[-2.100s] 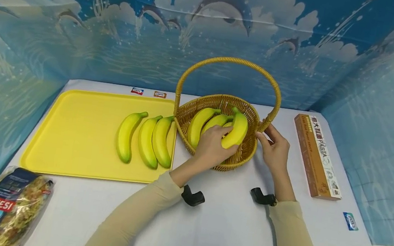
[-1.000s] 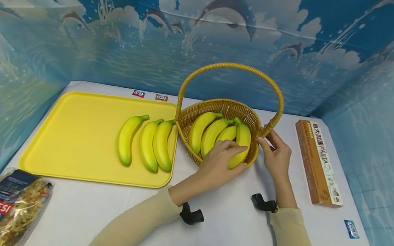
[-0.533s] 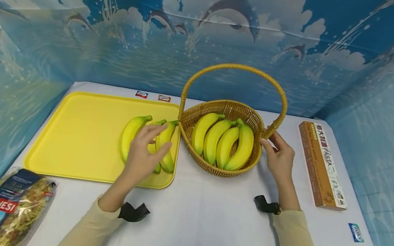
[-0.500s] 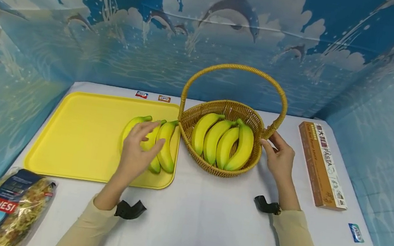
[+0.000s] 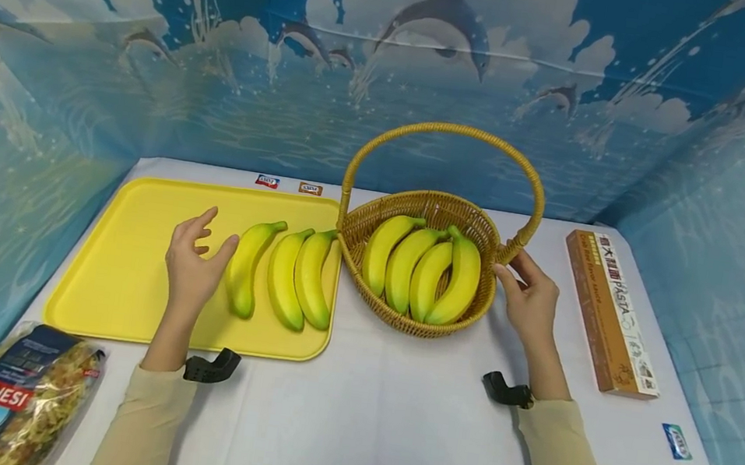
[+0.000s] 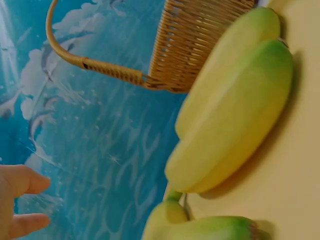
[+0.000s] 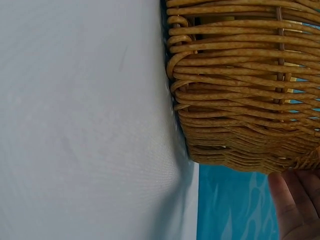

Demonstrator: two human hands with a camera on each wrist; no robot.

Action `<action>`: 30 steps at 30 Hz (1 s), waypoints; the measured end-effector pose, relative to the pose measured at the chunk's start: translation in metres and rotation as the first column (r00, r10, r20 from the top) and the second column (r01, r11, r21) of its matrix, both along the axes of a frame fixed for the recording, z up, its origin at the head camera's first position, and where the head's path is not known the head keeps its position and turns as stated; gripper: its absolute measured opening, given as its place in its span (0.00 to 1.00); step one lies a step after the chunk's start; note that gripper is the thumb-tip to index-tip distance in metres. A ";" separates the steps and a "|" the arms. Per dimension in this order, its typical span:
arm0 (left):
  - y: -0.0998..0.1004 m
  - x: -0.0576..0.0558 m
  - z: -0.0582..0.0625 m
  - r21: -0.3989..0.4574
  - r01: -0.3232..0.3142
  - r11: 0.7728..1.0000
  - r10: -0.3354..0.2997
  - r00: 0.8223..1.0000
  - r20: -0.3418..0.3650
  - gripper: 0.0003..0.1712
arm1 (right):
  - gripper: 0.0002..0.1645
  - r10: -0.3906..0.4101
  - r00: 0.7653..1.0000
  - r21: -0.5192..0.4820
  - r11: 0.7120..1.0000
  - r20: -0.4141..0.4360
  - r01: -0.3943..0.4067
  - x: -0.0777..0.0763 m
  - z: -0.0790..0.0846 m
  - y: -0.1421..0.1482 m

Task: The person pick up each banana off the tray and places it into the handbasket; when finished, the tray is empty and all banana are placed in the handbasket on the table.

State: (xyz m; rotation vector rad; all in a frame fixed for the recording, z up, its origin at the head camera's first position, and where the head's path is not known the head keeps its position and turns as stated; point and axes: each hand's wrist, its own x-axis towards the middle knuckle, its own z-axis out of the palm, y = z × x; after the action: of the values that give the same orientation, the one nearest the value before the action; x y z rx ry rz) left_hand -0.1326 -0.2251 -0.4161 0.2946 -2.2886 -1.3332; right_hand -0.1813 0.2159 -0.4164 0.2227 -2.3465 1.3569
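Note:
My left hand (image 5: 193, 268) hovers over the yellow tray (image 5: 123, 247), thumb and fingers spread with nothing between them. Just right of its thumb lies a yellow banana (image 5: 245, 271); two more bananas (image 5: 299, 278) lie side by side near the tray's right end. The left wrist view shows two bananas (image 6: 235, 115) close up and my fingertips at the left edge. A woven basket (image 5: 419, 328) with a tall hoop handle holds several bananas (image 5: 401, 269) in a row. My right hand (image 5: 530, 302) pinches the basket's right side where the handle meets the rim.
A long pasta box (image 5: 609, 315) lies to the right of the basket. A bag of pasta (image 5: 11, 397) is at the front left. Small packets (image 5: 677, 442) lie along the right edge, others behind the tray. A dolphin-print curtain (image 5: 275, 110) closes the back and sides.
My left hand has let go of a banana in the basket and moved left, past the tray's bananas. My right hand has stayed on the basket.

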 end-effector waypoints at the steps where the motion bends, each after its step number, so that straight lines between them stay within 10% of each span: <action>1: -0.001 -0.001 -0.004 0.002 -0.002 1.000 0.002 1.000 0.023 0.31 | 0.25 -0.001 1.000 0.003 1.000 -0.004 0.001 0.000 0.000 0.000; 18: -0.016 -0.022 -0.058 -0.007 0.074 0.997 -0.067 0.934 0.351 0.37 | 0.24 0.007 1.000 -0.003 1.000 -0.017 -0.007 -0.002 0.000 0.002; 30: -0.011 -0.016 -0.044 0.002 -0.071 0.997 0.067 0.946 0.316 0.29 | 0.23 0.003 1.000 0.009 1.000 0.017 -0.003 0.002 0.005 0.000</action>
State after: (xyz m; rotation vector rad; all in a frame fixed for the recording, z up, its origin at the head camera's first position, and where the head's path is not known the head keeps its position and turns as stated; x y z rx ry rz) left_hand -0.1487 -0.2360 -0.4599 0.6285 -2.5017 -1.3467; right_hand -0.1789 0.2161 -0.4109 0.2178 -2.3674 1.3548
